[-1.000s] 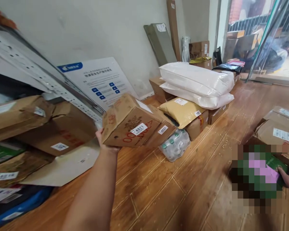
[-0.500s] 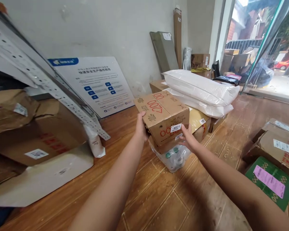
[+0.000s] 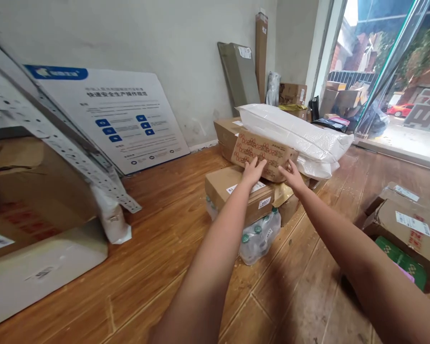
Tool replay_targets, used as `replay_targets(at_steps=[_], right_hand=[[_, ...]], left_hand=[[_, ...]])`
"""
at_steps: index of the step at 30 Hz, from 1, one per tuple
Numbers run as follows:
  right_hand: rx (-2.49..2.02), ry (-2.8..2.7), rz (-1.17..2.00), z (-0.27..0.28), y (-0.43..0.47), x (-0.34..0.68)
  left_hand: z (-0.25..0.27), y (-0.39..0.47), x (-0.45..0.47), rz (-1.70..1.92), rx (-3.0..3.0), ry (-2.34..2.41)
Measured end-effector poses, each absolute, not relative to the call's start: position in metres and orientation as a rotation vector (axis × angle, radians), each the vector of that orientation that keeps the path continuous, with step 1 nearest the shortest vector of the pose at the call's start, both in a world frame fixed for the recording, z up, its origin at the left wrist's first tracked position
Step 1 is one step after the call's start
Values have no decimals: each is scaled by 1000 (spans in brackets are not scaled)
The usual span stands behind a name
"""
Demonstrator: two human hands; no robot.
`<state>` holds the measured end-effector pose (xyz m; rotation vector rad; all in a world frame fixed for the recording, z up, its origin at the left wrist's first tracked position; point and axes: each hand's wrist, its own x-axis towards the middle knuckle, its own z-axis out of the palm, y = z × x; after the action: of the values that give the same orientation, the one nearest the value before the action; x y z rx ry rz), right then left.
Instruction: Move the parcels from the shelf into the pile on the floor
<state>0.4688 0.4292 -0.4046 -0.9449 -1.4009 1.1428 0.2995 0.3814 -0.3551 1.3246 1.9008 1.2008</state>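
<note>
A: Position of the hands is to be recorded.

B: Both are seen just right of the frame's centre. The left hand (image 3: 252, 170) is laid flat against the lower near edge of the printed carton (image 3: 263, 154), fingers spread wide and nothing clasped. The right hand (image 3: 292, 175) is set against the same carton's lower right corner, fingers likewise extended and pressed on the cardboard rather than closed round it.

A: And the carton itself?

B: It is tilted, its patterned face turned toward the camera. It is propped on the plain brown box (image 3: 236, 191) below and leant against the white plastic sack (image 3: 301, 136) behind it, which is touched along the carton's upper edge.

A: What is noted beneath the brown box?

B: A shrink-wrapped pack of bottles (image 3: 260, 239) with green caps is seen under it, resting on the wooden floor (image 3: 172, 229). A yellow padded mailer (image 3: 281, 193) is partly visible just beside the right hand.

A: Surroundings?

B: A white notice board (image 3: 114, 117) with blue headings is leant on the wall at upper left. A perforated metal rail (image 3: 64, 148) is slanted across the left of the frame. Labelled cartons (image 3: 404, 224) and a green parcel (image 3: 401, 260) are seen at the lower right.
</note>
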Motion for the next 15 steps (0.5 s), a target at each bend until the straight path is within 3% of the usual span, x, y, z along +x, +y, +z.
replay_targets(at_steps=[5, 9, 15], right_hand=[[-985, -1738, 919, -403, 406, 476], [-1096, -1679, 634, -375, 420, 479], [-1165, -1900, 642, -350, 443, 458]], left_hand=[[-360, 373, 310, 942, 1415, 2210], [-359, 367, 300, 843, 1540, 2184], [-376, 358, 295, 781, 1731, 2152]])
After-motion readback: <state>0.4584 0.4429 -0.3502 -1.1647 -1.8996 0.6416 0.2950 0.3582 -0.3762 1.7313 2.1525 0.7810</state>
